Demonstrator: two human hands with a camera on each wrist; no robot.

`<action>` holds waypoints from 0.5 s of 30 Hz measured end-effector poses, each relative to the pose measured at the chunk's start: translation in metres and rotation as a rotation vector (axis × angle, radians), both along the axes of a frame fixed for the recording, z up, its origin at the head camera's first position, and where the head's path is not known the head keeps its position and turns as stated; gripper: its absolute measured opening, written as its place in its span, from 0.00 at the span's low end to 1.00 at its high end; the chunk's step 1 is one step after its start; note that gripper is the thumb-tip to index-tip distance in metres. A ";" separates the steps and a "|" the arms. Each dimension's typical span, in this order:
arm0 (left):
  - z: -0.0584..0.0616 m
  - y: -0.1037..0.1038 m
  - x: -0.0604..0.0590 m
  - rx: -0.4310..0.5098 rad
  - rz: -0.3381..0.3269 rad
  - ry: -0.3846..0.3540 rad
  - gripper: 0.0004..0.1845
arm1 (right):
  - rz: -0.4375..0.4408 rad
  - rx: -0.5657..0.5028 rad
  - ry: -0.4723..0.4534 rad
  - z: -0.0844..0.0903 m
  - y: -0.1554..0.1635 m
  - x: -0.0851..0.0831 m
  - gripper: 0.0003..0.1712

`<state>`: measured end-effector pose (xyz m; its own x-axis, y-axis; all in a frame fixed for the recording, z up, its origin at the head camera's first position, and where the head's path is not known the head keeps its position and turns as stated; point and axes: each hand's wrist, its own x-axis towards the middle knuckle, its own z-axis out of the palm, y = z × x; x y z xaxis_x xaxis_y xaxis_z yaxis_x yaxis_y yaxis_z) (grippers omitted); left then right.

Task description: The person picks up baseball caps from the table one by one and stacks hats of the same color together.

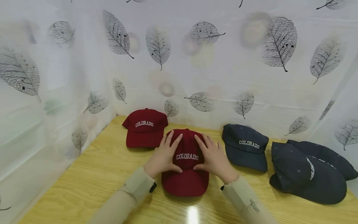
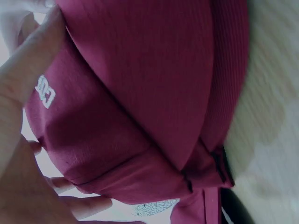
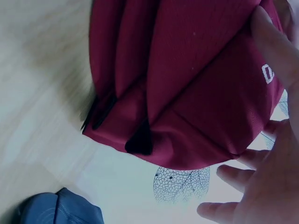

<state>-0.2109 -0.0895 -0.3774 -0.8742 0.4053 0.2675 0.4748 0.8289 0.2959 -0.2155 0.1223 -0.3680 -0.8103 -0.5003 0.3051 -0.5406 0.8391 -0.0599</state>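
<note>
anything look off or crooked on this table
Yes, mildly: at far right, the front dark cap overlaps the rear dark cap, its lettering turned almost vertical. That looks askew compared with the central red cap, whose lettering runs level. I see nothing spilled or damaged.

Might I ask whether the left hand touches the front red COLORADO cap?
Touching: the left wrist view shows the left hand laying its thumb on the front red COLORADO cap.

The left grip (image 1: 163, 154) and right grip (image 1: 215, 157) faced each other, thumbs (image 1: 175, 168) pointing inward with tips near one another, fingers (image 1: 176, 141) spread and reaching forward. Behind the grips, sleeved forearms (image 1: 123, 199) slanted back and outward.
</note>
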 end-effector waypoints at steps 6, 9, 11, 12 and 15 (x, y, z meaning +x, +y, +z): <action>0.000 0.005 -0.014 -0.103 0.032 -0.065 0.69 | -0.013 0.087 -0.101 -0.001 -0.005 -0.015 0.67; -0.001 0.007 -0.022 -0.144 0.041 -0.091 0.70 | -0.019 0.072 -0.167 0.000 -0.007 -0.021 0.68; 0.000 0.008 -0.026 -0.163 0.045 -0.121 0.69 | -0.029 0.063 -0.213 0.000 -0.008 -0.025 0.68; 0.000 0.008 -0.028 -0.176 0.047 -0.139 0.69 | -0.031 0.059 -0.242 0.001 -0.008 -0.027 0.68; 0.001 0.006 -0.032 -0.187 0.038 -0.202 0.69 | -0.030 0.058 -0.327 0.001 -0.011 -0.032 0.68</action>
